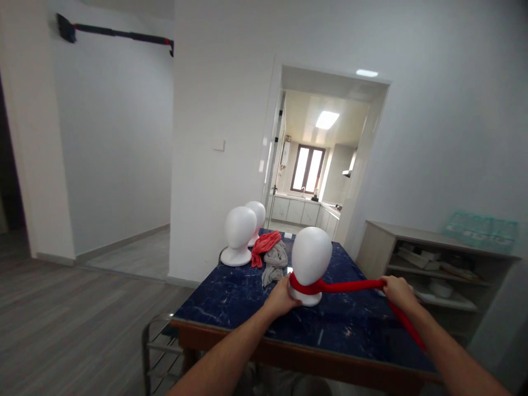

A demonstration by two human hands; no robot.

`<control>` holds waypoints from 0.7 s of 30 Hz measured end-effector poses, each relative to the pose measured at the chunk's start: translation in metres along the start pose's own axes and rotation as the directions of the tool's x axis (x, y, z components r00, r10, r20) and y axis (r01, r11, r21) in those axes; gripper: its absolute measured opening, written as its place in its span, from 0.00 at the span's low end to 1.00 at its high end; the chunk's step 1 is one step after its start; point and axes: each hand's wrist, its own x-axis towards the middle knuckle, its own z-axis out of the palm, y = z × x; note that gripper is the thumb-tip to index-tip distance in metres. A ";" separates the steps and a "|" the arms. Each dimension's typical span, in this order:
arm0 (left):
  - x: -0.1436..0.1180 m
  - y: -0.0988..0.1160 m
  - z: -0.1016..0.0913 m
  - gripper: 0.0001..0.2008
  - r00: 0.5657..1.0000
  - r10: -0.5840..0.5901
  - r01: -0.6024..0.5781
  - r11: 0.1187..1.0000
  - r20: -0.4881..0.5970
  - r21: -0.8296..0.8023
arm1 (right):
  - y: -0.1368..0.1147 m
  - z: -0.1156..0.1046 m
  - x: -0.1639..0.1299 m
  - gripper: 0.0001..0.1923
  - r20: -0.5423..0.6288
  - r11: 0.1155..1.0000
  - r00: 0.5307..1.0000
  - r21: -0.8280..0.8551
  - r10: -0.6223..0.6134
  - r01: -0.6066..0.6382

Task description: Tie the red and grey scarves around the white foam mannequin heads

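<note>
A white foam mannequin head [311,256] stands near the front of the dark blue marble table [231,300]. A red scarf [350,286] is wrapped around its neck and stretches taut to the right. My left hand [280,300] presses against the neck on the left side, on the scarf there. My right hand [396,291] is closed on the scarf's stretched end, and the tail hangs down along my right forearm.
Two more white mannequin heads [240,234] stand at the table's far left, with a red cloth [266,245] and a grey cloth [275,263] beside them. A grey shelf unit [433,264] stands to the right. A doorway behind opens to a kitchen.
</note>
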 end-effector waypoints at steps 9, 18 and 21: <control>-0.002 0.004 -0.001 0.48 0.997 -0.070 0.071 0.995 -0.014 0.066 | -0.175 0.140 -0.046 0.35 -0.101 0.690 0.970 0.687 -0.222 0.229; -0.003 0.002 -0.003 0.42 0.997 -0.068 0.061 0.981 0.032 0.183 | -0.230 0.155 -0.044 0.47 -0.270 0.832 0.932 0.552 0.243 -0.057; -0.003 0.004 -0.003 0.39 0.997 -0.061 0.052 0.982 0.043 0.182 | -0.234 0.155 -0.042 0.49 -0.269 0.832 0.925 0.549 0.269 -0.083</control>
